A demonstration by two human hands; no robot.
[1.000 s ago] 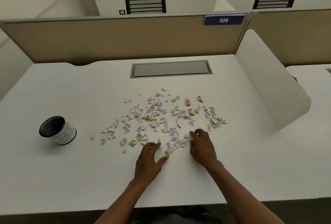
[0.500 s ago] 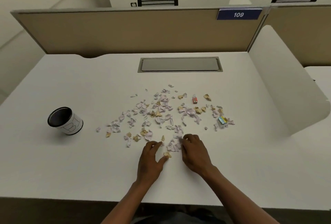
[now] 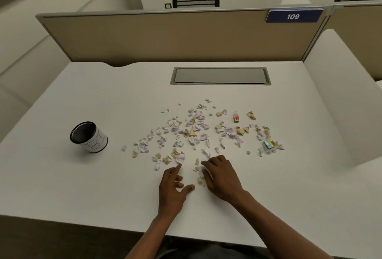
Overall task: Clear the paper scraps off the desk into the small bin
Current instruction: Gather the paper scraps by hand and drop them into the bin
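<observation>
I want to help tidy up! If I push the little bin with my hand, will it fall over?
It might. The bin looks small and empty, so it is probably light and would slide across the smooth desk with a gentle low push. It is taller than wide, so a shove near its rim could tip it, and being round, it would likely roll then.

Office: cubicle partition, no. 109 sign

A blue nameplate on the top edge of the partition reads "109", and the small bin carries hand-drawn letters, seemingly "BI".
</observation>
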